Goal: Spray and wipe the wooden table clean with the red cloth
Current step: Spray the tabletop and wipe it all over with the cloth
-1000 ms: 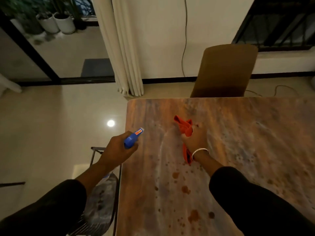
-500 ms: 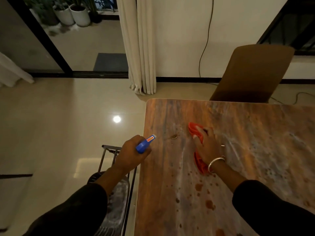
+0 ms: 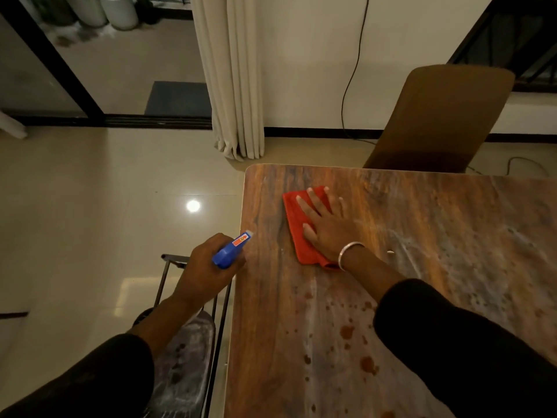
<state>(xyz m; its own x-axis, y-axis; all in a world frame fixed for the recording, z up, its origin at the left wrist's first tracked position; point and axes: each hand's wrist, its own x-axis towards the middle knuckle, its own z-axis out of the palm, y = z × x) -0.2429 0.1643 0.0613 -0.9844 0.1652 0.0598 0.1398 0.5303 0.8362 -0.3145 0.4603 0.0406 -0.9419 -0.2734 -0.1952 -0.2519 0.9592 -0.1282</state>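
A: Start at the left. What is there?

B: Pale glossy floor tiles [image 3: 90, 206] with a bright lamp reflection, white plant pots [image 3: 117, 10] at the top behind a dark door frame, and a cream curtain [image 3: 235, 79] hanging to the floor.

A: And the left hand?

B: The left hand [image 3: 208, 267] hangs just off the table's left edge, above a dark metal chair [image 3: 187, 351] with a smeared seat. Its fingers are wrapped around a blue spray bottle [image 3: 230, 250]; only the blue head and its orange label show, nozzle aimed toward the tabletop.

A: Is the bottle touching the table?

B: The nozzle tip sits right at the edge line; contact I cannot tell.

A: Then the table?

B: The wooden table [image 3: 452, 236] fills the right half. Reddish-brown spots dot the near part, and pale streaky film covers the right part.

A: Where is the cloth?

B: The red cloth [image 3: 297, 227] lies flat on the table near its far left corner. The right hand [image 3: 328, 227] presses on it, palm down, fingers spread and extended, not curled around it. A silver bangle [image 3: 349, 251] circles the wrist, and a black sleeve [image 3: 452, 342] covers the forearm.

A: Farther right?

B: A brown chair [image 3: 446, 116] stands against the table's far edge, with a black cable [image 3: 352, 70] running down the white wall beside it.
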